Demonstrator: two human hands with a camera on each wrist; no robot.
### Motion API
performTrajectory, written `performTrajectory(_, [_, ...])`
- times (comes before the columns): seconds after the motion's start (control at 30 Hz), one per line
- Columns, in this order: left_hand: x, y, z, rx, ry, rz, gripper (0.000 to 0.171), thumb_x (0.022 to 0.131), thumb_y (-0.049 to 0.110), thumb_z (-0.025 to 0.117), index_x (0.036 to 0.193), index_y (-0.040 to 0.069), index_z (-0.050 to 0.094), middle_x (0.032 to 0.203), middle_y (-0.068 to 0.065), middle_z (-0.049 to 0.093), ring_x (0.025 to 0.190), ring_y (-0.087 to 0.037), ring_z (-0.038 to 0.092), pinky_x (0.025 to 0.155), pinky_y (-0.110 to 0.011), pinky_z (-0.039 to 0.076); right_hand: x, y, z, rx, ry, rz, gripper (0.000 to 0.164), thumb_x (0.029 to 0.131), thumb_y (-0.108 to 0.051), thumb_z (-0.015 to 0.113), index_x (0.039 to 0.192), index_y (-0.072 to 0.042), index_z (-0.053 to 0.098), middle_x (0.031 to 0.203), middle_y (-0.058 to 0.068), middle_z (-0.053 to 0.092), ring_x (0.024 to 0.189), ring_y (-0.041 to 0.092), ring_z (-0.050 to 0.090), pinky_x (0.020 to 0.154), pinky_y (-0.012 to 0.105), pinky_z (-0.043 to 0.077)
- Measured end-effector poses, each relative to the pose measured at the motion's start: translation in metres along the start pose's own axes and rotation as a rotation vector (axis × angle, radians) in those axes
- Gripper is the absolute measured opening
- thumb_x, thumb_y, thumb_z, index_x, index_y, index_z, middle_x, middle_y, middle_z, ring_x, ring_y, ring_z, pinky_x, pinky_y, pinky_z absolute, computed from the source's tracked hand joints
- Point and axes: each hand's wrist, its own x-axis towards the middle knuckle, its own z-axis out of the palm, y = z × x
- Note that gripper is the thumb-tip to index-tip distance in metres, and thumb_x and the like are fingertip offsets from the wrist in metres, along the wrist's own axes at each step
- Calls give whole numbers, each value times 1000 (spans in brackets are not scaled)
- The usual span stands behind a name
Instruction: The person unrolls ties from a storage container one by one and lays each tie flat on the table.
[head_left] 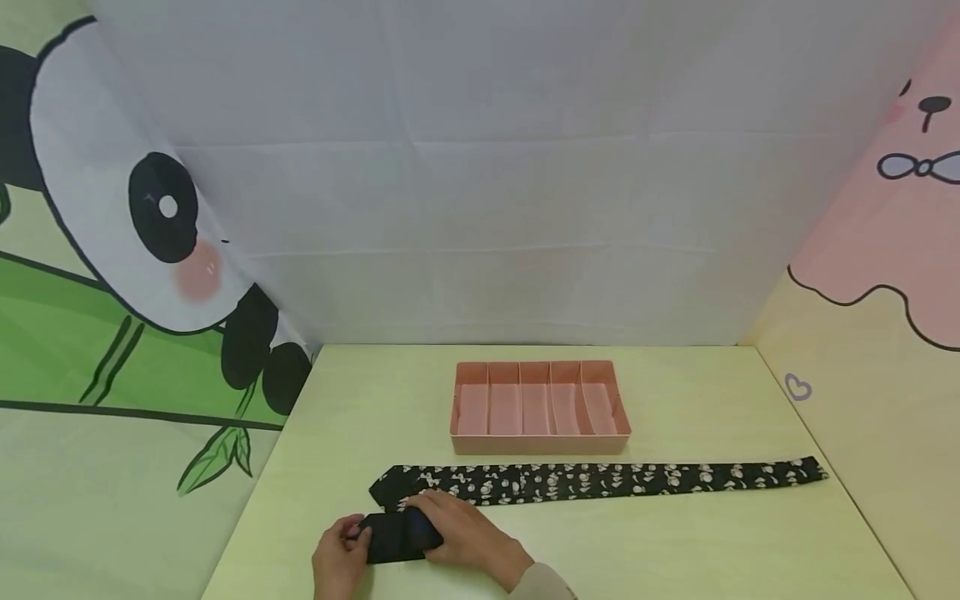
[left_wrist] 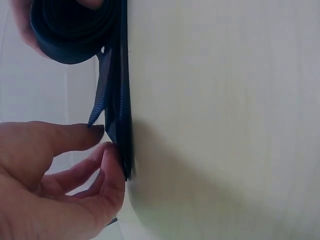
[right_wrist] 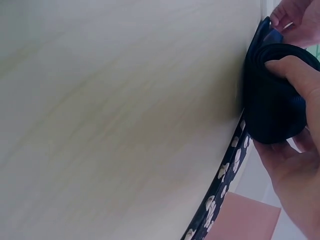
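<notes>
A dark navy tie [head_left: 386, 537] lies near the table's front edge, its right part wound into a roll [left_wrist: 75, 35] and a short pointed end stretched out flat. My right hand [head_left: 468, 533] grips the roll, with the thumb in the coil's centre and fingers round the outside in the right wrist view. At the tie's free end, my left hand [head_left: 341, 557] pinches the edge between thumb and curled fingers; a loose flap of cloth [left_wrist: 102, 95] stands up by the thumb. Just beyond both hands stretches a black tie with a pale floral-like pattern [head_left: 585, 481], laid flat.
A pink tray [head_left: 540, 446] with several long compartments stands behind the patterned tie. White cloth [head_left: 480, 208] hangs at the table's back, and printed panels flank it: a panda [head_left: 112, 167] at left, a pink figure [head_left: 900, 242] at right.
</notes>
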Motion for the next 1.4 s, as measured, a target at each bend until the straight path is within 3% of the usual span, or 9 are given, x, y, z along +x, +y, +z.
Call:
performTrajectory(0.13, [-2, 3, 4, -11, 4, 13, 28, 98, 6, 67, 119, -10, 62, 94, -19, 66, 82, -29, 63, 72, -40, 51, 0, 0, 0, 17, 5, -3, 73, 82, -15, 87, 146, -13, 51, 139, 1, 57, 126, 13, 56, 100, 28, 48])
performTrajectory(0.3, [-3, 3, 6, -5, -20, 28, 37, 94, 11, 74, 119, -10, 57, 94, -19, 63, 82, -28, 62, 72, -40, 52, 0, 2, 2, 19, 21, -13, 73, 81, -15, 87, 145, -12, 51, 137, 3, 58, 123, 12, 57, 98, 26, 49])
performTrajectory(0.5, [-3, 4, 6, 6, -51, 36, 34, 90, 6, 77, 115, -9, 61, 94, -17, 63, 81, -25, 60, 69, -34, 50, 0, 2, 4, 43, 27, 2, 72, 82, -16, 87, 144, -12, 51, 136, 3, 58, 121, 11, 57, 97, 26, 49])
performTrajectory(0.97, [2, -4, 12, 10, -103, 60, 35, 90, 1, 76, 117, -10, 57, 93, -14, 55, 84, -24, 55, 73, -36, 49, -5, 5, 0, 11, 32, 11, 70, 82, -21, 88, 142, -15, 53, 133, 0, 60, 119, 9, 58, 98, 28, 49])
performTrajectory(1.27, [3, -3, 12, 29, -101, 97, 35, 90, 2, 76, 115, -9, 55, 92, -13, 51, 84, -24, 54, 69, -29, 46, -11, 9, -7, -34, 72, -37, 71, 79, -19, 89, 140, -13, 55, 130, -2, 61, 115, 7, 58, 96, 23, 48])
performTrajectory(1.4, [2, -2, 12, 22, -100, 102, 35, 89, 1, 76, 115, -9, 55, 92, -13, 51, 83, -24, 53, 68, -28, 45, -14, 10, -9, -42, 51, -29, 71, 79, -20, 89, 142, -13, 55, 131, -2, 60, 117, 7, 58, 96, 24, 48])
